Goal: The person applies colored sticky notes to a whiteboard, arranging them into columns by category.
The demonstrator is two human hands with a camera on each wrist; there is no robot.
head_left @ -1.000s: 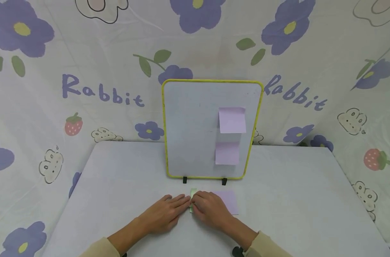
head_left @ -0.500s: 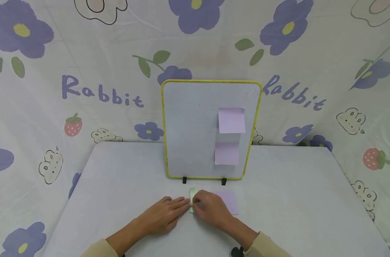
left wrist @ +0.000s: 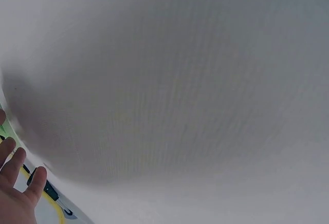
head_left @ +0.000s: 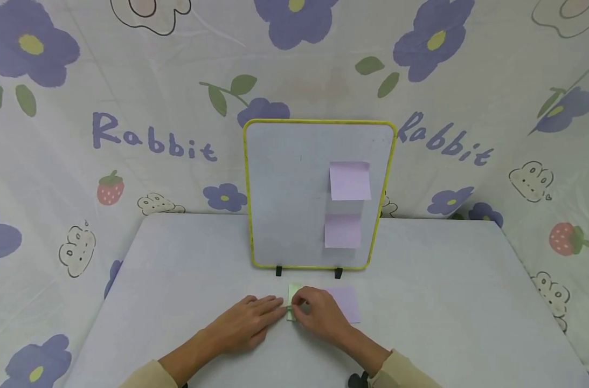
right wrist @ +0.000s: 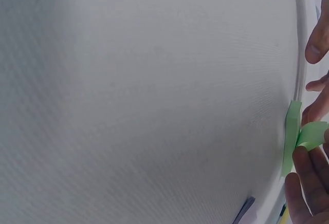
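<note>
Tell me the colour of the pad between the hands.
The pad is light green, clearest in the right wrist view.

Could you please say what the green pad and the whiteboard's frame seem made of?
Green pad: likely matte paper, judging by its thin, curling sheet. Frame: perhaps smooth plastic, given its rounded corners and yellow colour; painted metal is possible.

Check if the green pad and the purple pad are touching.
Apart: the right wrist view shows white tabletop between the green pad and purple pad.
</note>
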